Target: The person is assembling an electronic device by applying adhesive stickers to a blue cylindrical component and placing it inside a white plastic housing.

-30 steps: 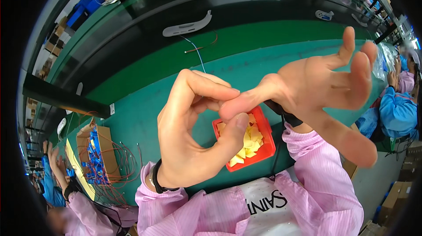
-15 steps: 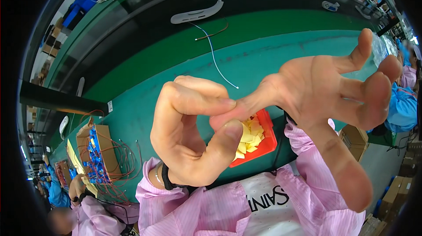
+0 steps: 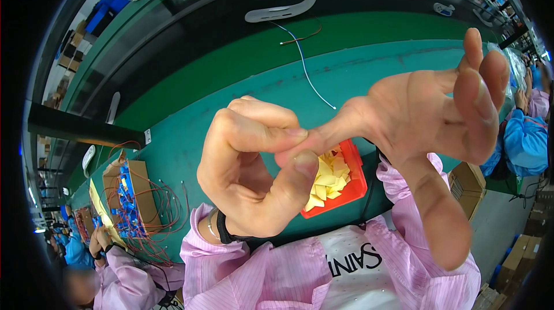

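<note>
Left hand [image 3: 248,177] curled, thumb & forefinger pinched on right hand [image 3: 427,114] index tip; can't tell if anything betw. Right fingers spread, empty. Red tray [image 3: 355,186] w/ yellow slips [image 3: 326,180] just below. Risk: pinch slips, piece drops beside tray.

Both hands are raised close before the camera. The left hand [image 3: 245,174] is curled, thumb and forefinger pinched around the right hand's [image 3: 430,117] extended forefinger; the remaining right fingers [image 3: 482,96] are spread upward.

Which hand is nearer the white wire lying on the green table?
Right. The right hand is raised beside the white wire end; the left hand sits lower, farther away.
</note>
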Demonstrator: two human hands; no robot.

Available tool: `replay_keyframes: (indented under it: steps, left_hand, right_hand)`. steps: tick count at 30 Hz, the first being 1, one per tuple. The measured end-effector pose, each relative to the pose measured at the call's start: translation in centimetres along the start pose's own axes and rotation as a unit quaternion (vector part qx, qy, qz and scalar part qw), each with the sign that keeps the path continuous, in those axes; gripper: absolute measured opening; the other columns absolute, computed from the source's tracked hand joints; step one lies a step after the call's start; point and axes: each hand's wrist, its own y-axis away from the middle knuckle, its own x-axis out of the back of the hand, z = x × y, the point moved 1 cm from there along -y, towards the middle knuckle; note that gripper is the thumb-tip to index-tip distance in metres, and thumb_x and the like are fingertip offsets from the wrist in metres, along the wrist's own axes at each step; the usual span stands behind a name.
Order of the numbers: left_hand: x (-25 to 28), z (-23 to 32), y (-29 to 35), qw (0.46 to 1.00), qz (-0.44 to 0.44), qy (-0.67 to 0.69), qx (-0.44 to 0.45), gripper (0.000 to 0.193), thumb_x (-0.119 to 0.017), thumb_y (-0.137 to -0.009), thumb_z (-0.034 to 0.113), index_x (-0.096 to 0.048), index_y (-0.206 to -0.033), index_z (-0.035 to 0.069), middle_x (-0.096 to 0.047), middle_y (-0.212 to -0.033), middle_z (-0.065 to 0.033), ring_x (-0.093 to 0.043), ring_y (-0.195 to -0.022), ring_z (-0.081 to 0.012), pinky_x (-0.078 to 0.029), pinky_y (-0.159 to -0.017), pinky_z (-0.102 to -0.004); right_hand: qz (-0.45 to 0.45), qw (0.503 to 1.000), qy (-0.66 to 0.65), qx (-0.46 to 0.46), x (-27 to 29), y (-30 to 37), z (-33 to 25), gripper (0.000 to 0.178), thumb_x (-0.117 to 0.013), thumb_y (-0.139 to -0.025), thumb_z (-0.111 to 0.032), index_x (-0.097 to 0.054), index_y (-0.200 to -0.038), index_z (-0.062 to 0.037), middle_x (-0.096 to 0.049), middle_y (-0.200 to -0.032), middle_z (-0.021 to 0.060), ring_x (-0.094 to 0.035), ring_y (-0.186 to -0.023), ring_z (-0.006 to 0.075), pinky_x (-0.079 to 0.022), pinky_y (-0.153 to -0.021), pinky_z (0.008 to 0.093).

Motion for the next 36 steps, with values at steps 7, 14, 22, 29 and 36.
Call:
replay_keyframes:
  steps: [7, 14, 22, 29, 36]
  left_hand:
    - [-0.4, 0.5, -0.1, 0.989, 0.022, 0.084, 0.119, 0.020, -0.061, -0.068, -0.007, -0.054, -0.085, -0.001, -0.058, -0.081, -0.0108, -0.050, -0.072, -0.0135, -0.041, -0.066, -0.0267]
    - [0.6, 0.3, -1.6, 0.947, 0.022, 0.179, 0.267, 0.006, -0.052, -0.080, 0.004, -0.055, -0.084, 0.000, -0.059, -0.083, -0.0088, -0.051, -0.074, -0.0123, -0.042, -0.070, -0.0261]
    - [2.3, 1.2, -4.2, 0.952, -0.203, -0.227, -0.018, 0.034, -0.067, -0.079, 0.016, -0.056, -0.105, -0.003, -0.058, -0.100, -0.0128, -0.054, -0.094, -0.0226, -0.043, -0.085, -0.0348]
    - [2.7, 1.3, -3.9, 0.923, -0.186, -0.302, -0.147, 0.048, -0.085, -0.059, 0.005, -0.059, -0.098, 0.004, -0.060, -0.091, -0.0077, -0.053, -0.086, -0.0236, -0.043, -0.077, -0.0378]
    - [2.5, 2.3, -3.8, 0.869, -0.170, -0.376, -0.273, 0.047, -0.088, -0.051, 0.009, -0.061, -0.089, 0.009, -0.058, -0.083, -0.0036, -0.049, -0.077, -0.0216, -0.043, -0.071, -0.0383]
  right_hand:
    - [-0.111, 0.993, -0.041, -0.006, -0.1, -1.6, 0.0, 0.116, -0.074, -0.049, -0.076, -0.025, -0.132, -0.0116, -0.053, -0.111, 0.0211, -0.059, -0.094, 0.0399, -0.056, -0.078, 0.0479]
    - [-0.310, 0.944, -0.023, -0.111, 0.2, -3.9, -0.5, 0.109, -0.081, -0.043, -0.069, -0.047, -0.125, -0.0052, -0.055, -0.110, 0.0148, -0.062, -0.093, 0.0364, -0.055, -0.076, 0.0453]
    - [-0.339, 0.911, -0.086, -0.217, 0.1, -3.1, 0.2, 0.090, -0.083, -0.053, -0.054, -0.049, -0.127, -0.0131, -0.053, -0.115, 0.0151, -0.058, -0.102, 0.0350, -0.051, -0.085, 0.0452]
    - [-0.339, 0.904, -0.118, -0.233, 0.0, -3.8, 0.1, 0.077, -0.085, -0.062, -0.040, -0.052, -0.128, -0.0200, -0.052, -0.120, 0.0154, -0.054, -0.109, 0.0338, -0.047, -0.093, 0.0450]
    - [-0.414, 0.867, -0.147, -0.235, 0.1, -7.3, -0.3, 0.067, -0.086, -0.061, -0.042, -0.058, -0.115, -0.0164, -0.056, -0.110, 0.0108, -0.057, -0.100, 0.0297, -0.047, -0.093, 0.0469]
